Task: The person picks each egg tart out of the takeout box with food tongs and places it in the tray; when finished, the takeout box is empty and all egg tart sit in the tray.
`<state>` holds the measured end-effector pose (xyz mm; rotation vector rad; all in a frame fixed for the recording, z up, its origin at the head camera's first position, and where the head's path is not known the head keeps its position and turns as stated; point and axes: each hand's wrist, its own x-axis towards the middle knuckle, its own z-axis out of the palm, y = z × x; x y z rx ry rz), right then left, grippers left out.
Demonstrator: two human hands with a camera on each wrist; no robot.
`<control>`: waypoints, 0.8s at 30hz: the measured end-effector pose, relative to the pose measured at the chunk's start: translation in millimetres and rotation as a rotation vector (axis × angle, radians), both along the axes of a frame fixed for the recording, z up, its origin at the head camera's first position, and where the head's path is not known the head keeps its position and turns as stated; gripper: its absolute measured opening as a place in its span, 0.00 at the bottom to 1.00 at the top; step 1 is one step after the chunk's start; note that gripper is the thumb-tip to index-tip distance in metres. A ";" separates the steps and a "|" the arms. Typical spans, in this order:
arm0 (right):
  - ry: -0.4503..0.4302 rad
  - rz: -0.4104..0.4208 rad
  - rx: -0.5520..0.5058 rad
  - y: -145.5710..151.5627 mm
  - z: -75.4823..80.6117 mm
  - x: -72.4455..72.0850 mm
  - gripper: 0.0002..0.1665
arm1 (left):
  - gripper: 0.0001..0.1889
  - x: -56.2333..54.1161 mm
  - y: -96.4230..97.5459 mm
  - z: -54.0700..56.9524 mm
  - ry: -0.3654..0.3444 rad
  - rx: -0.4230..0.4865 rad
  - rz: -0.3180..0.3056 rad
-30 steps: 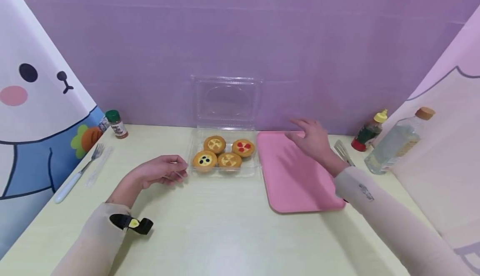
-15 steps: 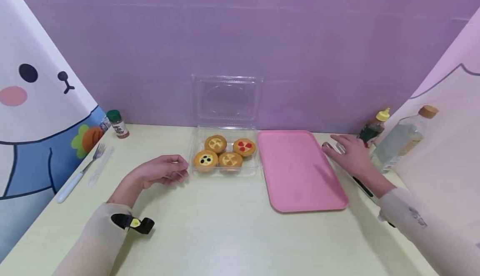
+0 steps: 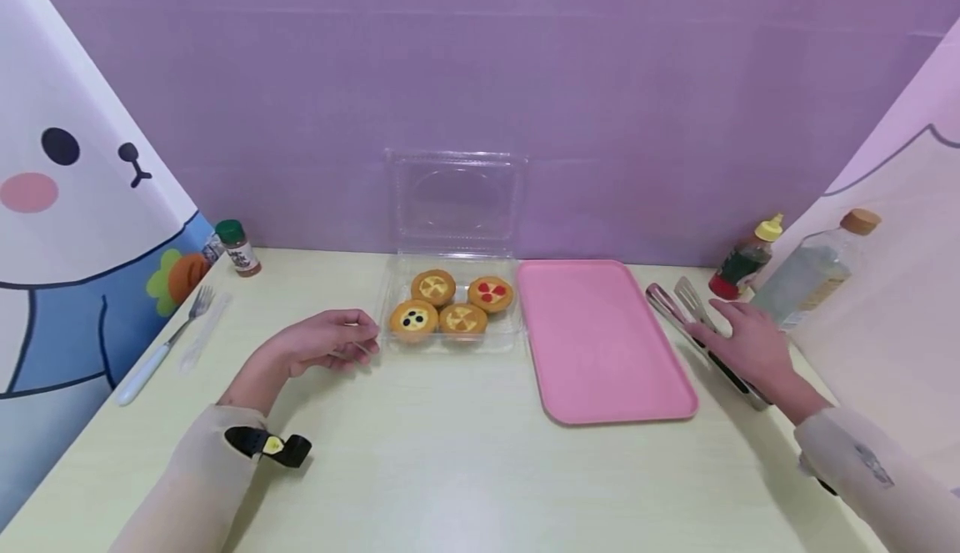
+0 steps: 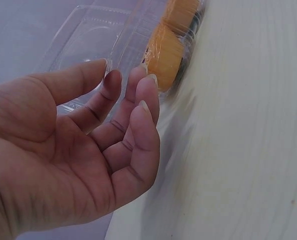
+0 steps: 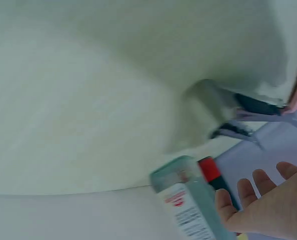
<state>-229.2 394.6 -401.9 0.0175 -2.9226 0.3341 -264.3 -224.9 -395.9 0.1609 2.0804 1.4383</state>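
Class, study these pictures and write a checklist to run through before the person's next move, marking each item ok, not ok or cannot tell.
1. Container open: ok, its lid stands raised at the back.
2. Tarts inside: ok, all four.
3. Pink tray near the container: ok, lying flat on its right.
4. Tongs gripped: not ok, the right hand is over them with fingers open.
5. Left hand touching the container: cannot tell, fingertips are close beside it.

Two hands [image 3: 324, 341], four tarts [image 3: 462, 319], one tray [image 3: 603, 336]
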 end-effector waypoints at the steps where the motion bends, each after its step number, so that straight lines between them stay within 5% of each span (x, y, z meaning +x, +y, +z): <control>1: -0.016 -0.010 0.001 2.7 -1.1 1.3 0.45 | 0.17 0.0 0.0 0.3 -0.001 0.000 -0.001; 11: -0.150 -0.071 0.010 17.0 -8.7 6.5 0.53 | 0.15 -1.0 -0.4 0.6 0.005 -0.001 -0.010; 24: -0.208 -0.109 -0.021 19.3 -25.0 10.9 0.56 | 0.16 -1.4 0.6 1.9 0.003 -0.010 -0.013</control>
